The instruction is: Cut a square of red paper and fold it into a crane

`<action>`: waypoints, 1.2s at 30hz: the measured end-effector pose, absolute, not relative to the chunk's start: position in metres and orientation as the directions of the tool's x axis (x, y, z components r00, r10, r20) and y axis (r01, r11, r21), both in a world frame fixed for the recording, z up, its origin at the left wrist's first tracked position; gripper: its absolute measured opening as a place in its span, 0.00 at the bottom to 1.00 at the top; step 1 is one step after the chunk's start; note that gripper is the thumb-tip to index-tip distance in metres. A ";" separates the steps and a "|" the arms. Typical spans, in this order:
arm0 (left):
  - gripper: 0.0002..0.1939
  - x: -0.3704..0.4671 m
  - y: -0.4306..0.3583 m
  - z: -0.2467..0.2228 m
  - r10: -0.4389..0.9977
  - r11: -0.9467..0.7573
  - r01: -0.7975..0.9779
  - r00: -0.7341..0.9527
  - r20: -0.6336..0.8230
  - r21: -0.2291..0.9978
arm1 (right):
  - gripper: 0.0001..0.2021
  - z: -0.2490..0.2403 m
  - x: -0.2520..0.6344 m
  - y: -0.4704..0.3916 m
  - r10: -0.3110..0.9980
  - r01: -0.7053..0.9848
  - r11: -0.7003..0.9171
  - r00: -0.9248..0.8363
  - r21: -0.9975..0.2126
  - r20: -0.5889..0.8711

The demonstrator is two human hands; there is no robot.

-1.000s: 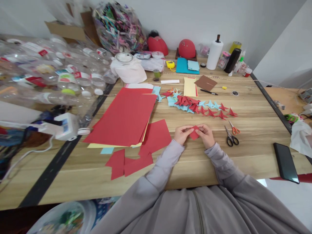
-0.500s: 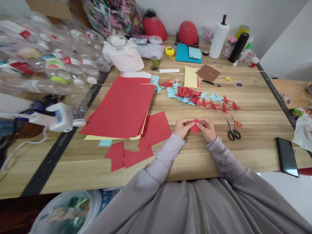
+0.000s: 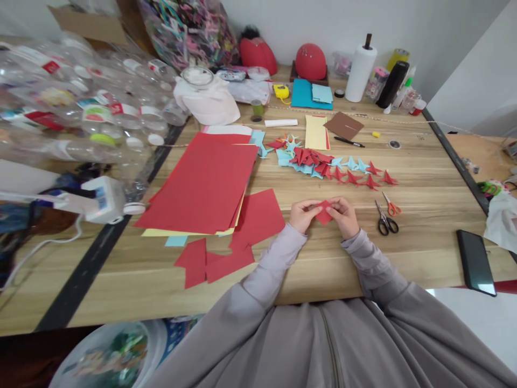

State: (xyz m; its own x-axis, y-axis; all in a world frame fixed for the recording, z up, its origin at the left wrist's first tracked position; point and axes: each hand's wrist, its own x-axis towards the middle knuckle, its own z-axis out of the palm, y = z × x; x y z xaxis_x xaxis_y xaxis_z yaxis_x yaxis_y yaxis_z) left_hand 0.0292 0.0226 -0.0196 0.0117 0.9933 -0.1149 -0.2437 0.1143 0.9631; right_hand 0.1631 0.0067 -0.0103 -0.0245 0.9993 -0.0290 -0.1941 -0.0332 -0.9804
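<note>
Between my two hands a small red folded paper [image 3: 324,213] is held up, roughly diamond-shaped, above the wooden table [image 3: 323,269]. My left hand [image 3: 304,214] pinches its left edge with thumb and fingers. On the other side, my right hand [image 3: 343,215] grips the right edge the same way. Red and light blue folded paper birds [image 3: 315,159] lie in a cluster and rows beyond my hands. Red paper sheets [image 3: 202,183] are stacked at the left, with cut red pieces [image 3: 226,264] in front of them.
Black scissors [image 3: 386,221] and orange scissors [image 3: 391,205] lie right of my hands. A phone [image 3: 475,261] rests at the right edge. Plastic bottles [image 3: 121,113] crowd the left. Behind stand a white roll [image 3: 361,73] and a yellow tape measure [image 3: 281,91].
The view has shifted slightly, so the table's far items sit a little lower. My hands still hold the red paper in nearly the same pose.
</note>
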 end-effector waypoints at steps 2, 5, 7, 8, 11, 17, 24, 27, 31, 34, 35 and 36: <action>0.10 0.029 0.023 -0.019 0.995 0.101 -0.252 0.008 -0.103 0.962 | 0.15 -0.011 0.164 0.007 0.999 -0.180 -0.029 -0.040 -0.983 -0.022; 0.09 0.029 0.023 -0.018 0.994 0.105 -0.273 0.020 -0.104 0.956 | 0.13 -0.012 0.164 0.007 1.000 -0.180 -0.012 -0.027 -0.984 -0.007; 0.10 0.029 0.022 -0.018 0.991 0.132 -0.290 0.022 -0.131 0.948 | 0.13 -0.011 0.164 0.007 1.000 -0.192 -0.002 -0.013 -0.981 0.000; 0.10 0.030 0.022 -0.018 0.989 0.148 -0.299 0.020 -0.149 0.943 | 0.13 -0.010 0.164 0.007 1.000 -0.199 -0.002 -0.010 -0.980 0.000; 0.13 0.030 0.022 -0.018 0.979 0.198 -0.311 0.024 -0.201 0.930 | 0.13 -0.009 0.164 0.006 1.000 -0.207 -0.019 -0.011 -0.978 -0.017; 0.14 0.031 0.022 -0.018 0.965 0.258 -0.366 0.067 -0.252 0.894 | 0.11 -0.007 0.164 0.006 1.000 -0.213 -0.003 0.025 -0.977 -0.008; 0.17 0.030 0.022 -0.011 0.950 0.309 -0.433 0.103 -0.294 0.847 | 0.11 -0.009 0.168 0.008 0.996 -0.216 0.009 0.084 -0.976 -0.010; 0.15 0.029 0.023 -0.011 0.950 0.305 -0.445 0.082 -0.301 0.842 | 0.13 -0.009 0.168 0.008 0.997 -0.250 -0.054 0.041 -0.967 -0.067; 0.14 0.029 0.023 -0.014 0.961 0.274 -0.396 0.065 -0.271 0.876 | 0.15 -0.008 0.167 0.008 0.994 -0.242 -0.105 -0.010 -0.965 -0.105; 0.16 0.030 0.022 -0.015 0.967 0.250 -0.367 0.060 -0.246 0.896 | 0.16 -0.007 0.166 0.008 0.995 -0.249 -0.100 -0.018 -0.963 -0.099; 0.16 0.031 0.021 -0.015 0.966 0.255 -0.374 0.062 -0.251 0.891 | 0.16 -0.007 0.166 0.008 0.995 -0.265 -0.102 -0.013 -0.959 -0.102; 0.17 0.031 0.021 -0.014 0.963 0.265 -0.387 0.064 -0.261 0.883 | 0.16 -0.007 0.167 0.008 0.994 -0.282 -0.105 -0.007 -0.953 -0.108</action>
